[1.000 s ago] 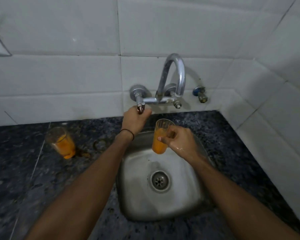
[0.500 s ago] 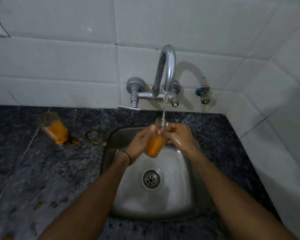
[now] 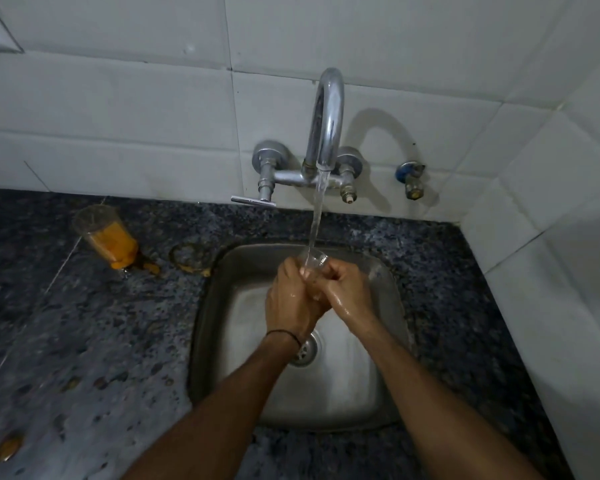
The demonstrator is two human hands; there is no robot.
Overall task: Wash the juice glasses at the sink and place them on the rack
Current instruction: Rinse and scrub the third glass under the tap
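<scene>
- The glass is over the sink, clasped between both hands, with only its clear rim showing above the fingers.
- Its long axis runs roughly upright, mouth tipped up and away from the person, so the water from the tap falls into or onto the rim.
- The left hand wraps the glass from the left, fingers curled round it; the right hand grips it from the right, and both are wet.
- The lower body of the glass is hidden inside the two grips, so I cannot tell if any juice is left in it.
- A second glass, part full of orange juice, stands on the counter well left of the sink, nearer the left hand.
- The rack is not in view, so which hand should carry the glass there cannot be judged.
</scene>
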